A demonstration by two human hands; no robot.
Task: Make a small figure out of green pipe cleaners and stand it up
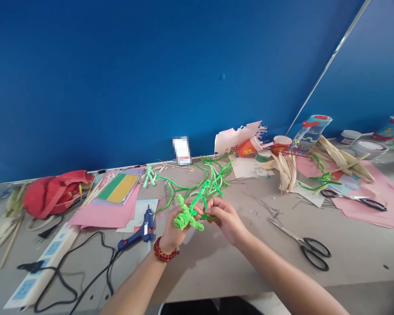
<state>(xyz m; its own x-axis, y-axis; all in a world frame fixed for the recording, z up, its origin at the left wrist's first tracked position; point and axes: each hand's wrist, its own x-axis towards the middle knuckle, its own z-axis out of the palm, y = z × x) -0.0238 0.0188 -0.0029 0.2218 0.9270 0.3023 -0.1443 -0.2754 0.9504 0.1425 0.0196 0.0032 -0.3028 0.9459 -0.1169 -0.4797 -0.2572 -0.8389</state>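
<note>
So what's on that long tan desk [354,258] under the blue wall [118,87]?

Well, far off to the left of the hands there's a red bag [55,192] and a stack of pink paper [100,214], with a white power strip [42,262] nearer in. Out past the right hand, black-handled scissors [311,253] lie well apart.

And closer in?

A blue hot glue gun [144,231] sits just beyond the left hand, and a tangle of loose green pipe cleaners [210,181] spreads out past both hands.

What are the hands up to?

Both are raised off the desk, with one fuzzy green pipe-cleaner figure [183,217] between them. Its long axis runs on a slant, from a thick coil at the lower left up to the right, pointing away from the person toward that tangle.

Where does it sit, exactly?

Mostly at the left hand [172,234], which is closed around the coil end, and a red bead bracelet [166,250] circles that wrist. The right hand [225,220] is just beside it, narrowly pinched on a thin strand of the figure.
</note>
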